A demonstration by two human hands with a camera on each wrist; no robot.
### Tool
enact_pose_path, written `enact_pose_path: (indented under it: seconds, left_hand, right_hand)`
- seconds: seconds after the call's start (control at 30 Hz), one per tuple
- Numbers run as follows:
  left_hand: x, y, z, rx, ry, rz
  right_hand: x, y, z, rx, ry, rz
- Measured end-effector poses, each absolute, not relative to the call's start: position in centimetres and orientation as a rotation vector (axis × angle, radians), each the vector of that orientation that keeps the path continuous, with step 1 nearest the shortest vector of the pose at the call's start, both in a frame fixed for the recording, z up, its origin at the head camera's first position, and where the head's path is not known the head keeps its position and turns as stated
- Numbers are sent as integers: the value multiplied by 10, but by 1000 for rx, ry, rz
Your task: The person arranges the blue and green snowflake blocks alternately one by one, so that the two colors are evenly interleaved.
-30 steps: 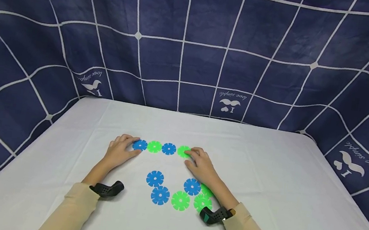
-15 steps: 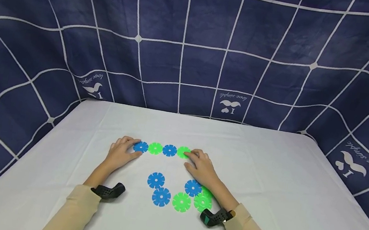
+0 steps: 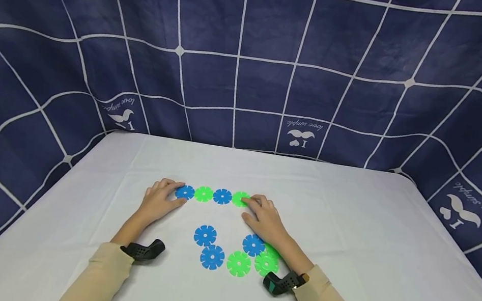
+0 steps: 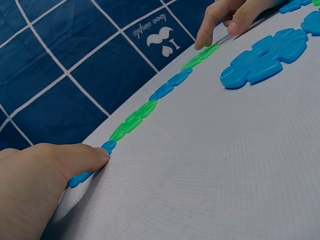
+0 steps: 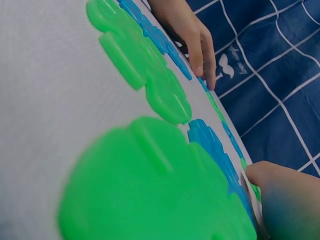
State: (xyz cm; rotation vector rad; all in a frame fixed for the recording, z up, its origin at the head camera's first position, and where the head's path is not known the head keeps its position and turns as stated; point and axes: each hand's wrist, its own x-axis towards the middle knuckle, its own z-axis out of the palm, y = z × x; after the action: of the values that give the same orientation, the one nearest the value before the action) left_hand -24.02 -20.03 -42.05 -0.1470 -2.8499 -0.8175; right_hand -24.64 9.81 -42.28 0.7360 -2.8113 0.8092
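Note:
Four-part row avoided: several flat, notched plastic discs lie in a line on the white cloth, blue and green by turns. At its left end my left hand [image 3: 158, 202] touches a blue disc [image 3: 185, 192], index finger at the far edge and thumb at the near edge. My right hand [image 3: 264, 219] rests its fingertips on the green disc [image 3: 240, 199] at the right end, thumb held apart on the cloth side. Between these lie a green disc [image 3: 204, 194] and a blue disc [image 3: 222, 196]. The left wrist view shows the left thumb [image 4: 95, 157] partly covering its blue disc.
Nearer the body lie two blue discs, one upper [image 3: 205, 236] and one lower [image 3: 212, 257]. A blue disc [image 3: 253, 245] and several green discs [image 3: 239, 264] lie by the right forearm, some overlapping. A dark blue checked curtain [image 3: 259, 86] hangs behind the white-covered table [image 3: 350, 227].
The green disc at the right end has closed up to its blue neighbour, narrowing the gap between them. Both hands stay at the row's ends; the head view shifts slightly.

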Motion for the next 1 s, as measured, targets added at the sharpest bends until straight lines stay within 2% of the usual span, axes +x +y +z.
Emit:
enact_pose_path:
  seconds: [0.27,0.63,1.0]
  left_hand:
    - [-242,-198,-421,-142,-2855,-816]
    - [-243,-197,-420,-133,-2852,-812]
    - [-240,-200,-421,-129,-2852,-808]
  right_hand:
    - [-243,99,-413,687,-2816,956]
    - [-223,78,-398,1007,-2803,1000]
    - [-205,65,-410,1216,-2802,1182]
